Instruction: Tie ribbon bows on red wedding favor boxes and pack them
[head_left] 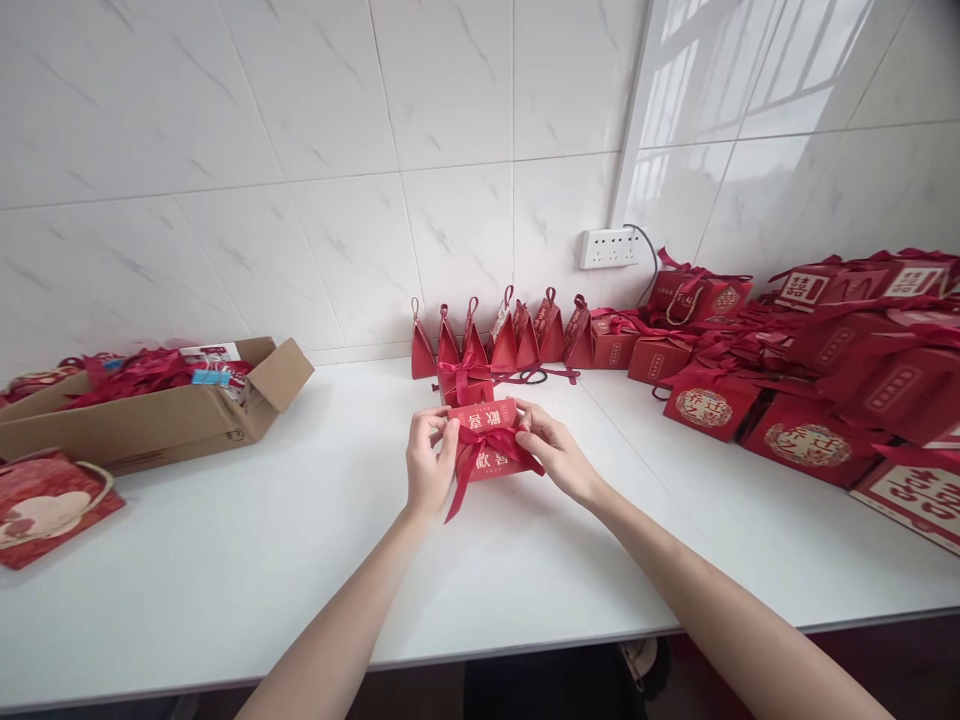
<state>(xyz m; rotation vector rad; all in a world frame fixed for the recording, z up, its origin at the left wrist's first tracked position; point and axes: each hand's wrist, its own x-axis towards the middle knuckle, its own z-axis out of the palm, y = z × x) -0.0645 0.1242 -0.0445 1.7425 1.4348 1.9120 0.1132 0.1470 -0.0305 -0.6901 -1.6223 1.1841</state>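
Holding: we have a small red gift box [491, 442] between both hands, near the middle of the white counter [300, 560]
Left hand [429, 462]: our grip is pinched on the left end of the box and on the ribbon there, fingers curled in close
Right hand [553, 452]: our grip is pinched on the right side of the dark red ribbon [480, 452], fingertips pressed on the bow
Ribbon: we see it tied across the box, one tail hanging down toward us over the front edge
Box position: it sits low over the counter; we cannot tell whether it touches the surface
Just behind: another small tied box [465, 385] lies near our box, on the wall side
Back row: triangular red pouches [501, 340] stand upright along the tiled wall
Right side: we see a heap of larger red boxes [810, 380] piled on the counter, well apart from our hands
Left side: an open cardboard carton [150, 420] holds red ribbons and bits; a flat red bag [45, 505] lies in front of it
Wall: a white power strip [609, 247] is fixed above the pouches
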